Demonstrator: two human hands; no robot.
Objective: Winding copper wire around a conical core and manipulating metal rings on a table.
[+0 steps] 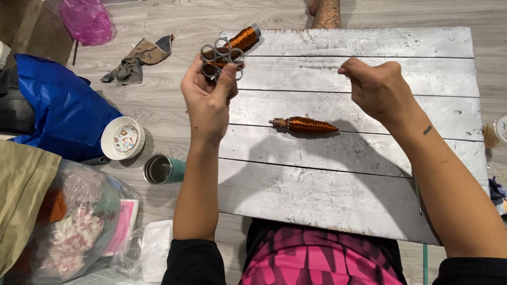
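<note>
- The left hand (208, 100) is raised above the left edge of a white-painted plank board (369, 174); its fingers are pressed together around a small metal piece made of joined rings (222, 57), which is held upright between thumb and fingertips.
- Copper-coloured winding is seen inside the ring piece, behind the fingers (how much of it cannot be told).
- The right hand (377, 87) is held over the upper middle of the board, curled into a loose fist with thumb and forefinger pinched shut; whether a fine wire is held in the pinch cannot be told.
- A copper wire spool (305, 125), tapered to a point at its right end and capped at its left, is lying on its side near the middle of the board, between the two hands and apart from both.
- A second copper spool (246, 37) is lying tilted at the board's upper left corner, just behind the ring piece.
- On the wooden floor to the left, a white cup (122, 138) and a teal tumbler (162, 169) are noted side by side (both open at the top).
- Further left, a blue bag (63, 111) and a clear plastic bag of fabric (79, 221) are recorded.
- A folded cloth (138, 59) and a pink plastic bag (87, 20) are lying on the floor beyond the board's left side.
</note>
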